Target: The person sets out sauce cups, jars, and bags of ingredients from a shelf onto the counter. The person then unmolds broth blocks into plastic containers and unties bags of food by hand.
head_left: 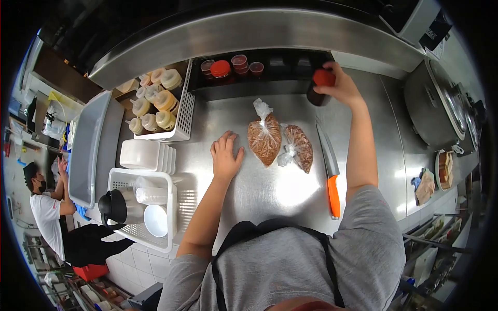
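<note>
My right hand [340,87] is closed round the red lid of a dark jar [317,96] at the right end of the black shelf. My left hand [226,155] lies on the steel counter [249,199], fingers apart and holding nothing. To its right are two tied clear bags of brown contents, the larger bag [264,140] and the smaller bag [300,147]. A knife [333,193] with an orange handle lies right of the bags, its blade pointing away from me.
Squeeze bottles [166,101] fill a white basket at the left. Below it are stacked white containers [148,155] and a basket [171,207] with a jug and bowl. Red-lidded jars [220,68] stand on the shelf. A large pot [430,103] is at right; another person [49,207] stands far left.
</note>
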